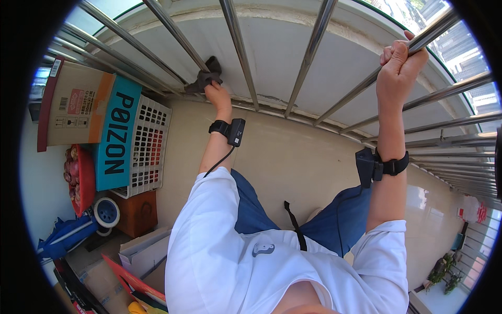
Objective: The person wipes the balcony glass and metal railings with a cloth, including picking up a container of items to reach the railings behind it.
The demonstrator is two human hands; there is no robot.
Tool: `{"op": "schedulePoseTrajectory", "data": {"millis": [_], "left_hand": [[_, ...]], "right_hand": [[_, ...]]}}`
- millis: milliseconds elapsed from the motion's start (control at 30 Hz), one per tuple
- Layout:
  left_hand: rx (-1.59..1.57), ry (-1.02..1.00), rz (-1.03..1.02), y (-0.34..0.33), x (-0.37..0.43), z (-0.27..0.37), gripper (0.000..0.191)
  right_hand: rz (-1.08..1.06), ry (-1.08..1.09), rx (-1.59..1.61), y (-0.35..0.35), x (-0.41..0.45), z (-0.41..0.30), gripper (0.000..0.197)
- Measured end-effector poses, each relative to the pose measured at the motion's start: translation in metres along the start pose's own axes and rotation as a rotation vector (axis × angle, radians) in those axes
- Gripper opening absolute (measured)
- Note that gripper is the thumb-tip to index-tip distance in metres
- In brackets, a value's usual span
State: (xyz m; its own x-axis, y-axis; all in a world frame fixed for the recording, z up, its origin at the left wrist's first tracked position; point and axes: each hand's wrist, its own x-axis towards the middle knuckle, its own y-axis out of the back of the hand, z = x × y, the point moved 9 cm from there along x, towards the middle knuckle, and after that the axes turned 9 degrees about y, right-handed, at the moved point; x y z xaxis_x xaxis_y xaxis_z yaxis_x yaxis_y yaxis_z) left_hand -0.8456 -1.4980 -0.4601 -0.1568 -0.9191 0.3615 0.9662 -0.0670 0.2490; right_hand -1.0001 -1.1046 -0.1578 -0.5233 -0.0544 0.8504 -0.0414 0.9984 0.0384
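With my left hand (216, 96), low at the railing, I hold a dark grey cloth (208, 80). The cloth is bunched around the lower part of a shiny metal bar (178, 35), and part of it sticks out behind the bar. Higher up on the right, my right hand (402, 64) is closed around another metal railing bar (355, 88). Both wrists carry a black strapped device with a cable. Behind the bars runs a pale wall panel (278, 59) below the window ledge.
At left, a cardboard box (74, 106) and a turquoise box (117, 137) bearing writing are stacked by a white plastic basket (147, 145). A red bowl of onions (84, 180) and a folded blue cart (70, 235) stand nearby. Potted plants (443, 271) are at lower right.
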Motion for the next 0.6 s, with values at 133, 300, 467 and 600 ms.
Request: {"op": "schedulePoseTrajectory", "data": {"millis": [133,300,467,600], "left_hand": [[0.108,0.444,-0.145,0.036,-0.033,-0.130,0.036],[-0.314,0.186,-0.401,0.023,-0.081,0.091,0.030],[-0.603,-0.284,-0.523,0.017,-0.072,0.294,0.014],[-0.543,-0.347,-0.445,-0.026,-0.096,0.325,0.014]], "right_hand": [[-0.019,0.028,0.047,-0.018,-0.005,-0.002,0.021],[-0.039,0.002,-0.028,0.001,-0.004,0.003,0.019],[-0.067,-0.074,0.056,-0.001,-0.004,0.009,0.020],[-0.109,-0.126,0.085,-0.003,-0.003,0.007,0.018]]}}
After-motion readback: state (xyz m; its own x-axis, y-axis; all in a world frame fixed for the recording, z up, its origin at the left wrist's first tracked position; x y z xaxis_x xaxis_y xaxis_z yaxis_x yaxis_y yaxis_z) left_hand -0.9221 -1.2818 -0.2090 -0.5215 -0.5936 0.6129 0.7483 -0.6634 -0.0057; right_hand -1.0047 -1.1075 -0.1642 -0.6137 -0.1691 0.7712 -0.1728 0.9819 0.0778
